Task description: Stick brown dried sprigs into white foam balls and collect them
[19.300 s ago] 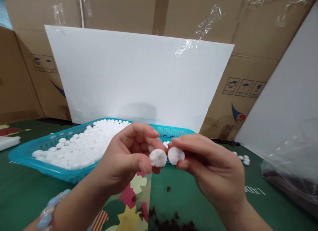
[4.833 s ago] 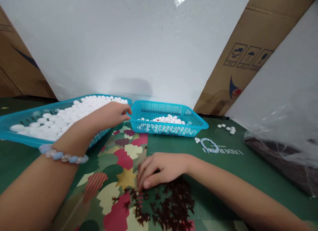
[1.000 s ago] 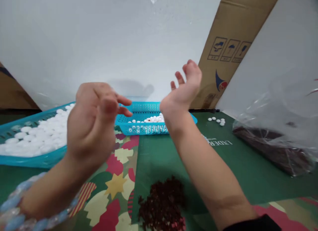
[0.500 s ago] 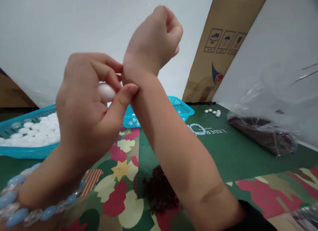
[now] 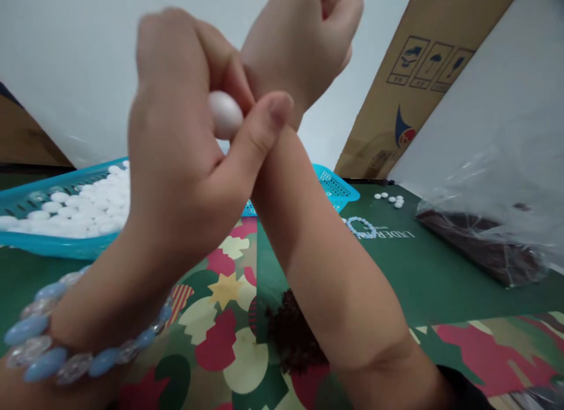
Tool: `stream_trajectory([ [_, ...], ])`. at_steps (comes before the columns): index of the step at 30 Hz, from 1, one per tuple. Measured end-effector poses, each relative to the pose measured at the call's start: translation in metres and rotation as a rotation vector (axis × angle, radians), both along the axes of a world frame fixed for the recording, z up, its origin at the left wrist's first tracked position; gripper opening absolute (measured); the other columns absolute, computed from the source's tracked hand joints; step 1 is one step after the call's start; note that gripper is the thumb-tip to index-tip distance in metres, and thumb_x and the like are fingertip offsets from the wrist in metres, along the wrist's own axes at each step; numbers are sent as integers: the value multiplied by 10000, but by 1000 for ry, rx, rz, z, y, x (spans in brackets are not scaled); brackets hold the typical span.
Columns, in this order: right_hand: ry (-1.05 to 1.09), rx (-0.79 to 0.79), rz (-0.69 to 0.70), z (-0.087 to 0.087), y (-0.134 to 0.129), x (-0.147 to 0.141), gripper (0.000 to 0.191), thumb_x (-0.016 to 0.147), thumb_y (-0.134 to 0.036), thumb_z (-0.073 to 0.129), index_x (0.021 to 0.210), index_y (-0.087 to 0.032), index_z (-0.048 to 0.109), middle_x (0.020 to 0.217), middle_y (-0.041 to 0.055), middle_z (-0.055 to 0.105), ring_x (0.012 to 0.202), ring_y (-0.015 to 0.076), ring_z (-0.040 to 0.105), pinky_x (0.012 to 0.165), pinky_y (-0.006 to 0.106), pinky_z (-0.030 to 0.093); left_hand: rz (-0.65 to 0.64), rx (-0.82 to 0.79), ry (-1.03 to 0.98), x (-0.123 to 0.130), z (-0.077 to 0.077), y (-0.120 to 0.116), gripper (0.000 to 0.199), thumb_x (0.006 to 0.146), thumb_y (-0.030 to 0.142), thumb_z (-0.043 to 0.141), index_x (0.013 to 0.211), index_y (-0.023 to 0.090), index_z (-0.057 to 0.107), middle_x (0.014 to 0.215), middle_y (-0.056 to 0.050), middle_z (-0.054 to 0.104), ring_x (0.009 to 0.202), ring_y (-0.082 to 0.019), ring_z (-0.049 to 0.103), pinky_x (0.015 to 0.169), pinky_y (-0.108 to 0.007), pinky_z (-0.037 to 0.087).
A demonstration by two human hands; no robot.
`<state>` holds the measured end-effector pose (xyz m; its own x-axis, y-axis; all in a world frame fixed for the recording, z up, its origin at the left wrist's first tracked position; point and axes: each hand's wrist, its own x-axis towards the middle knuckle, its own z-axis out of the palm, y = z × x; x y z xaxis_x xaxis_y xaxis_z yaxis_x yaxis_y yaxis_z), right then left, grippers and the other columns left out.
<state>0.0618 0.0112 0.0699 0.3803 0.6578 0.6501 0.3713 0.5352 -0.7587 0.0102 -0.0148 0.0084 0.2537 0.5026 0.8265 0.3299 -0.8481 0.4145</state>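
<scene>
My left hand [image 5: 176, 110] is closed, with a smooth white egg-shaped ball [image 5: 226, 115] held inside its curled fingers. Its thumb and fingertips press on the wrist of my right arm. My right hand [image 5: 304, 34] is bent into a fist at the top, partly cut off by the frame edge. I see nothing in it, though the inside of the fist is hidden. Around my left wrist sits a bracelet [image 5: 103, 362] of light blue and clear beads.
A blue plastic basket [image 5: 53, 245] at left holds many white oval pieces. Another blue basket [image 5: 337, 187] is partly behind my right arm. A blue bead bracelet [image 5: 361, 227], white pieces [image 5: 392, 200], a dark shredded clump [image 5: 293, 336] and a plastic bag [image 5: 489, 237] lie on the surface.
Both hands have moved up and to the right in view, still touching. My left thumb now lies further across the right wrist. The white ball stays in my left hand.
</scene>
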Motion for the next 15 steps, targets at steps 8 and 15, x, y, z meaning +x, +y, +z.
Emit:
stream_trajectory([
  [8, -127, 14, -237, -21, 31, 2, 168, 791, -129, 228, 914, -162, 337, 1070, -2, 288, 959, 146, 306, 789, 310, 261, -9, -92, -27, 2, -6, 9, 122, 631, 156, 439, 524, 173, 382, 587, 14, 334, 571, -117, 383, 554, -245, 344],
  [15, -801, -78, 199, -50, 26, 32, 232, 695, -57, 383, 911, -102, 456, 711, 33, 521, 590, 130, 475, 520, 242, 359, -280, -457, -395, -18, 7, 29, 92, 603, 206, 380, 519, 172, 366, 482, 38, 314, 432, -75, 336, 377, -180, 291],
])
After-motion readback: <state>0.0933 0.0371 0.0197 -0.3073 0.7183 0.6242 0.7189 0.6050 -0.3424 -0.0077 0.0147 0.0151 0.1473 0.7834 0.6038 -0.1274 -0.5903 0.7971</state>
